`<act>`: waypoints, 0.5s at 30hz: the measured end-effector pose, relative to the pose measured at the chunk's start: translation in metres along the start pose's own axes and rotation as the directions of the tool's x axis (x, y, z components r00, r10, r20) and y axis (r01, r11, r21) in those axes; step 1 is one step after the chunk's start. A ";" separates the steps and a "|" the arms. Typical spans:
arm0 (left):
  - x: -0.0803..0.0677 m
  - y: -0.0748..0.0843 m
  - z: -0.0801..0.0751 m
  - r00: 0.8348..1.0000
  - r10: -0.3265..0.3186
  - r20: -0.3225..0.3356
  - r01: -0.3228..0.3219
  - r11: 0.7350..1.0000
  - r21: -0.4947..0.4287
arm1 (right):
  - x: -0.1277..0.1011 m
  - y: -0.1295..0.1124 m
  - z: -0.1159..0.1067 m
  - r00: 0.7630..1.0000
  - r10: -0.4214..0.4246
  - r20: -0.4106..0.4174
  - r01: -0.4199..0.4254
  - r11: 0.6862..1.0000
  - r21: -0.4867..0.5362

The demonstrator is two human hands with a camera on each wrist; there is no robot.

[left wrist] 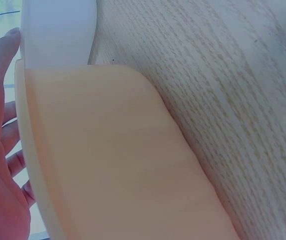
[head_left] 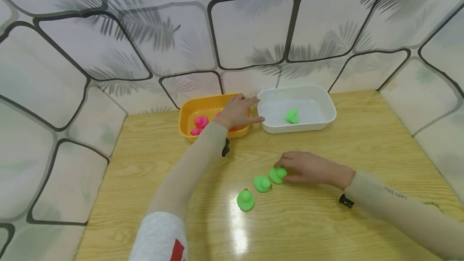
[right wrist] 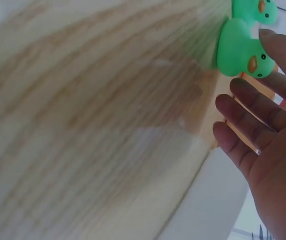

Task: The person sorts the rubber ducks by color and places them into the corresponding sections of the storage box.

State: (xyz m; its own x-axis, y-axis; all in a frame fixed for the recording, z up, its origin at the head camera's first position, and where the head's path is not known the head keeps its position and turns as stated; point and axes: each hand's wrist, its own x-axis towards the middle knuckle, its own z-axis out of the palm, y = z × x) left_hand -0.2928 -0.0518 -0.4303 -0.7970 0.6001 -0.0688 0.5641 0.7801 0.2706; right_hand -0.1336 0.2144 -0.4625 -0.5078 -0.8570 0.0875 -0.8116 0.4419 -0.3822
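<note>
In the head view my right hand [head_left: 308, 168] has its thumb and index finger on either side of a green rubber duck [head_left: 276, 175], which sits on the table. The right wrist view shows the thumb and index finger at the head of that duck [right wrist: 237, 50], the other fingers loosely bent. Two more green ducks, one in the middle [head_left: 262, 183] and one nearer [head_left: 245, 200], form a slanting row with it. Over the right part of the orange bin [head_left: 186, 116] my left hand [head_left: 237, 112] has its fingers extended, with the thumb near the white bin [head_left: 315, 126].
Pink ducks [head_left: 201, 121] lie inside the orange bin, partly hidden by the left hand. A green duck [head_left: 292, 116] is in the white bin. Both bins stand side by side at the back of the wooden table [head_left: 145, 172], against a patterned wall covering [head_left: 250, 31].
</note>
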 end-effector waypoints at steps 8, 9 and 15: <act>-0.001 0.002 -0.001 1.000 0.004 -0.003 -0.004 1.000 -0.001 | -0.001 -0.004 0.001 1.000 -0.002 -0.015 0.002 1.000 -0.005; -0.001 0.002 -0.001 1.000 0.004 -0.001 -0.004 1.000 -0.002 | -0.001 -0.004 0.001 1.000 -0.005 -0.019 0.005 1.000 -0.008; -0.002 0.002 -0.002 1.000 0.005 0.002 -0.005 1.000 -0.009 | -0.003 -0.004 -0.003 1.000 0.030 -0.007 -0.030 1.000 0.001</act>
State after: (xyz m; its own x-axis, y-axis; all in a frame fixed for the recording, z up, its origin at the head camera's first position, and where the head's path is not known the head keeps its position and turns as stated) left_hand -0.2903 -0.0515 -0.4276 -0.7939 0.6041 -0.0697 0.5659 0.7758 0.2791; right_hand -0.1293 0.2161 -0.4578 -0.5340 -0.8414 0.0826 -0.7957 0.4671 -0.3856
